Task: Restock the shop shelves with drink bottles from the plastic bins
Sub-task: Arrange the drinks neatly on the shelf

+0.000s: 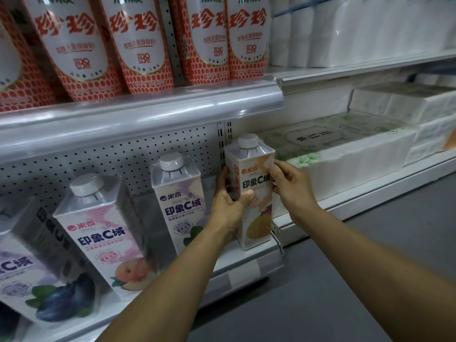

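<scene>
Far out to the left of both hands I see a white-and-purple plum-printed drink carton (29,280). Next comes a white-and-pink peach-printed drink carton (103,238). Just beside the left wrist stands a white-and-lilac drink carton with green leaves (180,201). All three have white screw caps on top.

My left hand (228,206) reaches in with the forearm rising from the lower middle of the view. Its fingers curl round the left side of the white-and-orange mango-printed drink carton (254,193), and the thumb lies across the printed front about halfway up.

That carton stands upright, long axis vertical, white cap up and printed face toward me. Its base sits on the front of the grey metal lower shelf (246,265), at the shelf's right end, between my two hands.

My right hand (291,186) comes in from the lower right, wrist slightly bent. Its fingertips pinch the carton's right edge, higher up than the left thumb.

Above both hands, on the next level, stand large red-and-white labelled bottles (140,45). To the right of the right hand, in the neighbouring bay, lie white plastic-wrapped tissue packs (350,166).
</scene>
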A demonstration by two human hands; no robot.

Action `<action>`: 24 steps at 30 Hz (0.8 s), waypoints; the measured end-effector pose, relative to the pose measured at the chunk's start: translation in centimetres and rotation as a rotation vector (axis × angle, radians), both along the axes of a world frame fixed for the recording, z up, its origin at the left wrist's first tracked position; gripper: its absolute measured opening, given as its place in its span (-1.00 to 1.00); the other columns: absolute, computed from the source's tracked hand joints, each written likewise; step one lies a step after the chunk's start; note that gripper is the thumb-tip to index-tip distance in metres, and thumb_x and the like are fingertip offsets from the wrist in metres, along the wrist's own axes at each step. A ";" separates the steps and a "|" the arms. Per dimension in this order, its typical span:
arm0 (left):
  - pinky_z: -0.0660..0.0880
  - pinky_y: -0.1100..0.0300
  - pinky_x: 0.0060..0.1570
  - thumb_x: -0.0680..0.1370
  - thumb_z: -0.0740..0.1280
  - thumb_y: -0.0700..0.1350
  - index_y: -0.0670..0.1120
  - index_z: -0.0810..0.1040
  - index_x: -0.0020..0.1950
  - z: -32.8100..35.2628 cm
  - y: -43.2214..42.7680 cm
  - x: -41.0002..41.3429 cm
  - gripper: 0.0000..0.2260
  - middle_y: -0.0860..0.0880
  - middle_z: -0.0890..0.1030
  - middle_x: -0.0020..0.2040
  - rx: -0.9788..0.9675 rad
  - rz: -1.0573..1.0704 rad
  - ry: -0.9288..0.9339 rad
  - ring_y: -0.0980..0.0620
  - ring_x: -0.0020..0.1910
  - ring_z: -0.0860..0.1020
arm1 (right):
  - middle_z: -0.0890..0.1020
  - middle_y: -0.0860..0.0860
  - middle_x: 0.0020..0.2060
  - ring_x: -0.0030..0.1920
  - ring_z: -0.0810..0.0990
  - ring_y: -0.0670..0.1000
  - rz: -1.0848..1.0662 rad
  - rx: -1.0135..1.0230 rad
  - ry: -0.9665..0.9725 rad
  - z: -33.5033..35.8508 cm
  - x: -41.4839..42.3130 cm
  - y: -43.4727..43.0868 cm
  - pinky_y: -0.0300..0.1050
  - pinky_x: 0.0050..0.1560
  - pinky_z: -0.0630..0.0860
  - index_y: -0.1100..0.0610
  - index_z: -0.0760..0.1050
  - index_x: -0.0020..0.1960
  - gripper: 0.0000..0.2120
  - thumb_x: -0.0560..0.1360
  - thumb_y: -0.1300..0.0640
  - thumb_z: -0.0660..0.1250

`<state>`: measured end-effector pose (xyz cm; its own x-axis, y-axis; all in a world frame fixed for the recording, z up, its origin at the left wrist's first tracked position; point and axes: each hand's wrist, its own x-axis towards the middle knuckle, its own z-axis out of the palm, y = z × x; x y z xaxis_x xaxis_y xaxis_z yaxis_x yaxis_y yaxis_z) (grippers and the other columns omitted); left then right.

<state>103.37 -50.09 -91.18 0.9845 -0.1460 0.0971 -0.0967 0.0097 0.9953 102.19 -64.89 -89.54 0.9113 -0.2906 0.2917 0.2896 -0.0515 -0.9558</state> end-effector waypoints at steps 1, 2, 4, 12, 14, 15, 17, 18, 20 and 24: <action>0.58 0.02 0.16 0.53 0.42 -0.24 0.05 0.14 0.57 0.0 0.0 -0.1 -0.29 -0.06 0.52 0.35 0.006 -0.005 -0.013 -0.03 0.31 0.51 | 0.71 -0.02 -0.01 -0.01 0.69 -0.10 0.016 -0.011 0.008 -0.1 -0.2 -0.1 -0.18 -0.04 0.64 0.09 0.61 0.16 -0.79 0.63 0.11 0.24; 0.57 -0.03 0.20 0.53 0.42 -0.23 0.04 0.14 0.57 -0.1 0.0 -0.1 -0.29 -0.06 0.52 0.36 0.016 -0.012 -0.023 -0.03 0.32 0.50 | 0.70 -0.03 -0.02 -0.01 0.69 -0.10 0.044 -0.025 0.022 -0.3 -0.5 -0.2 -0.16 -0.04 0.65 0.05 0.61 0.12 -0.80 0.64 0.09 0.21; 0.57 -0.01 0.20 0.52 0.44 -0.21 0.05 0.13 0.57 -0.4 0.3 -0.3 -0.27 -0.07 0.51 0.36 0.036 -0.025 -0.044 -0.03 0.34 0.49 | 0.68 -0.03 0.02 0.01 0.68 -0.06 0.120 -0.067 0.095 -1.3 -1.1 -0.3 -0.10 -0.07 0.66 0.00 0.57 0.10 -0.82 0.65 0.05 0.19; 0.53 0.28 0.11 0.55 0.41 -0.18 0.17 0.26 0.51 -4.4 0.3 -2.4 -0.39 0.15 0.58 0.21 0.070 -0.008 0.049 0.19 0.23 0.54 | 0.63 -0.08 0.05 0.13 0.60 -0.05 0.299 -0.332 0.303 -5.2 -1.7 -0.7 0.07 0.29 0.51 -0.09 0.46 0.11 -0.87 0.63 0.12 0.24; 0.49 0.06 0.30 0.58 0.37 -0.20 0.09 0.27 0.53 -6.0 -0.2 -3.2 -0.44 0.03 0.55 0.33 0.087 0.003 0.101 0.02 0.35 0.50 | 0.63 -0.04 0.12 0.19 0.59 0.01 0.318 -0.354 0.327 -5.6 -1.5 -0.4 0.12 0.32 0.49 -0.10 0.46 0.08 -0.88 0.63 0.12 0.25; 0.47 0.02 0.34 0.59 0.35 -0.22 0.05 0.27 0.53 -6.4 -0.5 -3.4 -0.45 0.01 0.53 0.36 0.092 0.010 0.108 0.01 0.36 0.48 | 0.63 -0.01 0.14 0.20 0.59 0.03 0.319 -0.363 0.322 -5.7 -1.5 -0.3 0.14 0.31 0.49 -0.12 0.46 0.07 -0.87 0.62 0.11 0.25; 0.45 0.01 0.37 0.59 0.32 -0.26 0.02 0.27 0.54 -6.8 -0.6 -3.5 -0.45 0.00 0.53 0.37 0.098 0.021 0.120 0.02 0.36 0.48 | 0.63 -0.01 0.14 0.20 0.60 0.03 0.314 -0.369 0.314 -5.9 -1.3 -0.2 0.15 0.31 0.49 -0.14 0.46 0.07 -0.87 0.62 0.10 0.26; 0.44 0.00 0.37 0.59 0.31 -0.28 0.01 0.27 0.53 -6.9 -0.6 -3.5 -0.46 0.00 0.53 0.37 0.092 0.020 0.131 0.03 0.35 0.48 | 0.64 -0.02 0.14 0.19 0.60 0.03 0.314 -0.370 0.317 -6.0 -1.4 -0.2 0.14 0.31 0.49 -0.14 0.46 0.06 -0.87 0.62 0.10 0.26; 0.44 -0.02 0.38 0.58 0.32 -0.30 0.00 0.28 0.53 -6.9 -0.4 -3.5 -0.45 -0.01 0.53 0.36 0.100 0.014 0.134 0.03 0.34 0.49 | 0.64 -0.03 0.12 0.18 0.61 0.03 0.320 -0.363 0.317 -6.1 -1.4 -0.3 0.12 0.30 0.50 -0.13 0.46 0.07 -0.88 0.61 0.10 0.27; 0.48 0.18 0.30 0.56 0.37 -0.28 0.02 0.26 0.54 -6.8 -0.2 -4.1 -0.40 0.01 0.54 0.35 0.108 0.015 0.134 0.06 0.34 0.49 | 0.64 -0.06 0.07 0.12 0.61 0.01 0.341 -0.363 0.328 -6.2 -1.4 -0.1 -0.04 0.15 0.54 -0.14 0.44 0.08 -0.87 0.61 0.09 0.28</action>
